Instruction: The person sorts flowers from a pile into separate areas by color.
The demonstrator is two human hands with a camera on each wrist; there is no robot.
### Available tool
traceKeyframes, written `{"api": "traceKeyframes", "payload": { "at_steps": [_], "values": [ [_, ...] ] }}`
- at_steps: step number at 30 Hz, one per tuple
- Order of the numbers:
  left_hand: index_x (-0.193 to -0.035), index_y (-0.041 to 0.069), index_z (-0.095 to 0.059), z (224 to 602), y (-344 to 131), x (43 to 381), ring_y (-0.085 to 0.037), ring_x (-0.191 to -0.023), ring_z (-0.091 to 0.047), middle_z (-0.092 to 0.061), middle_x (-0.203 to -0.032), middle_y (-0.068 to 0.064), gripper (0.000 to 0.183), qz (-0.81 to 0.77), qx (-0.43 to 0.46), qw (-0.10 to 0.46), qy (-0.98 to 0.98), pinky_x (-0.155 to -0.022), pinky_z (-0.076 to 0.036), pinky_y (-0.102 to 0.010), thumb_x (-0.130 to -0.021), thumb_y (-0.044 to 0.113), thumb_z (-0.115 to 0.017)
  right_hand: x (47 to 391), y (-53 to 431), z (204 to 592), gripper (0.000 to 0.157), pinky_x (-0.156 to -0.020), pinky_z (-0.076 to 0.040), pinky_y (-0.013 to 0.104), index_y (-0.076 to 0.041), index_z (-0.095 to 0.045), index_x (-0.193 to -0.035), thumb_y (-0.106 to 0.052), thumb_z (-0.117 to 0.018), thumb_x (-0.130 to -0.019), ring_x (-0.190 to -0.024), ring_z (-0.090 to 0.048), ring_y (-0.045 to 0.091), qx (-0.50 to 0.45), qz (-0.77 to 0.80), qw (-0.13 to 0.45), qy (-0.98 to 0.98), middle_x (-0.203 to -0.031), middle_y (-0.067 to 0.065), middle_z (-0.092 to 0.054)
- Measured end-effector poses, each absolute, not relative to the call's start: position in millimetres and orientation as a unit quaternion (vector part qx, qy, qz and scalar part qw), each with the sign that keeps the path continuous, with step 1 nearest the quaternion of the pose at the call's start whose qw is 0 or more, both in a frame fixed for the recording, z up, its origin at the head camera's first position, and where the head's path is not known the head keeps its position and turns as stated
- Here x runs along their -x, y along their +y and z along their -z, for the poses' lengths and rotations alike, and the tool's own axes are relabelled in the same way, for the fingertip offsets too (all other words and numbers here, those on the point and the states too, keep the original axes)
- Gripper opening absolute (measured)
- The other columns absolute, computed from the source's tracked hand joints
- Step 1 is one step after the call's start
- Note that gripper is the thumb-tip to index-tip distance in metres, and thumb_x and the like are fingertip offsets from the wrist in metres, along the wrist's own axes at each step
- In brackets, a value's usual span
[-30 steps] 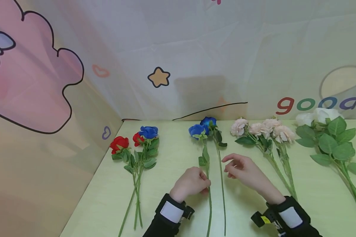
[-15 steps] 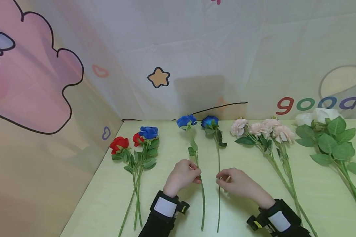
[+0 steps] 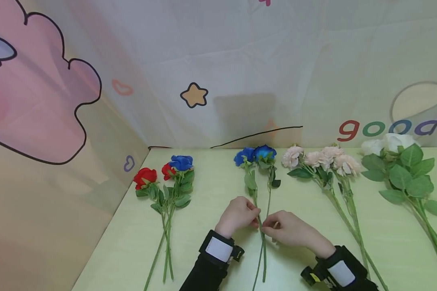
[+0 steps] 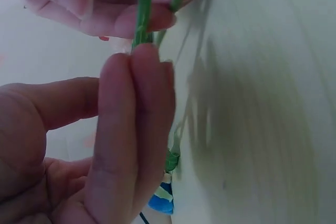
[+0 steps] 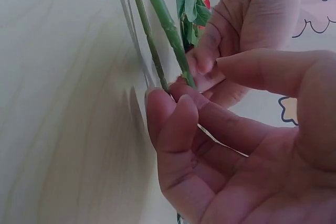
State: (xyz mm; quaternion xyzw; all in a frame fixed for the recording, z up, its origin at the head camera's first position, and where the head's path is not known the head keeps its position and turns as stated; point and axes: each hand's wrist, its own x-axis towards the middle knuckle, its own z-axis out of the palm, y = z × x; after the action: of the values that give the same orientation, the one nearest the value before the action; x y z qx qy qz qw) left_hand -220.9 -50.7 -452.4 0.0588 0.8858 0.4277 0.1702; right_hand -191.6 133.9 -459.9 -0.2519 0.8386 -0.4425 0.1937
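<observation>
Two blue roses lie side by side near the back of the table, their stems crossing in front of me. My left hand (image 3: 238, 217) pinches the stem of the left blue rose (image 3: 245, 156) between thumb and fingers. Close beside it, my right hand (image 3: 290, 229) holds the stem of the right blue rose (image 3: 265, 153). In the right wrist view, curled fingers (image 5: 178, 124) meet the thinner stem (image 5: 148, 30), while the thicker stem (image 5: 165, 22) runs to the left hand. The left wrist view has a green stem (image 4: 145, 9) at the left fingertips.
Left on the pale table (image 3: 113, 258) lies a bunch of red roses (image 3: 145, 178) with one blue rose (image 3: 181, 162). To the right are pale pink flowers (image 3: 346, 164) and white roses (image 3: 398, 141) with broad leaves. A printed cloth (image 3: 160, 81) hangs behind.
The left hand swung its rose left, then back right beside the other. The right hand came down and left to the second stem, and the two stems now cross.
</observation>
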Motion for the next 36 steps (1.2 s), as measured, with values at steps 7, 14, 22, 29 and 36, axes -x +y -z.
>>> {"api": "traceKeyframes", "payload": {
  "at_steps": [7, 14, 22, 29, 36],
  "values": [
    [-0.091, 0.002, -0.074, 448.4, -51.7, 219.4, -0.013, -0.062, -0.069, -0.074, -0.069, -0.007, 0.020, -0.404, -0.056, 0.166, 0.898, -0.057, -0.043, -0.021, -0.096, 0.020, -0.067, 190.8, 134.1, 456.3, 0.021, -0.060, -0.051, 0.024, 0.001, -0.069, -0.102, -0.017, -0.060, -0.098, -0.067, -0.065, 0.010, 0.246, 0.449, 0.192, 0.837, -0.088, 0.007, -0.072],
    [-0.095, 0.001, -0.073, 446.5, -52.7, 218.5, -0.014, -0.063, -0.069, -0.074, -0.071, -0.009, 0.020, -0.394, -0.056, 0.163, 0.903, -0.057, -0.043, -0.021, -0.096, 0.021, -0.068, 190.2, 133.3, 456.3, 0.021, -0.061, -0.051, 0.025, 0.001, -0.062, -0.107, -0.017, -0.062, -0.097, -0.070, -0.064, 0.013, 0.224, 0.458, 0.181, 0.841, -0.090, 0.007, -0.069],
    [-0.089, 0.003, -0.072, 449.1, -51.0, 216.6, -0.013, -0.062, -0.065, -0.074, -0.070, -0.008, 0.015, -0.392, -0.068, 0.188, 0.898, -0.059, -0.042, -0.022, -0.096, 0.016, -0.067, 190.0, 133.6, 455.5, 0.035, -0.070, -0.054, 0.030, 0.004, -0.061, -0.122, -0.020, -0.064, -0.097, -0.089, -0.069, 0.017, 0.190, 0.442, 0.162, 0.862, -0.120, 0.021, -0.067],
    [-0.084, 0.004, -0.074, 447.3, -47.5, 211.1, -0.013, -0.061, -0.067, -0.074, -0.070, -0.006, 0.016, -0.380, -0.091, 0.202, 0.898, -0.056, -0.041, -0.021, -0.095, 0.013, -0.066, 188.9, 132.8, 456.1, 0.044, -0.070, -0.054, 0.029, 0.008, -0.056, -0.131, -0.019, -0.062, -0.098, -0.089, -0.071, 0.017, 0.186, 0.447, 0.160, 0.860, -0.128, 0.027, -0.064],
    [-0.083, 0.004, -0.075, 447.1, -46.5, 208.7, -0.014, -0.063, -0.069, -0.074, -0.068, -0.008, 0.018, -0.377, -0.089, 0.209, 0.898, -0.058, -0.043, -0.022, -0.095, 0.015, -0.067, 188.3, 132.6, 457.1, 0.046, -0.072, -0.055, 0.030, 0.009, -0.055, -0.133, -0.020, -0.062, -0.098, -0.089, -0.071, 0.018, 0.188, 0.449, 0.157, 0.859, -0.130, 0.029, -0.062]
  ]
}}
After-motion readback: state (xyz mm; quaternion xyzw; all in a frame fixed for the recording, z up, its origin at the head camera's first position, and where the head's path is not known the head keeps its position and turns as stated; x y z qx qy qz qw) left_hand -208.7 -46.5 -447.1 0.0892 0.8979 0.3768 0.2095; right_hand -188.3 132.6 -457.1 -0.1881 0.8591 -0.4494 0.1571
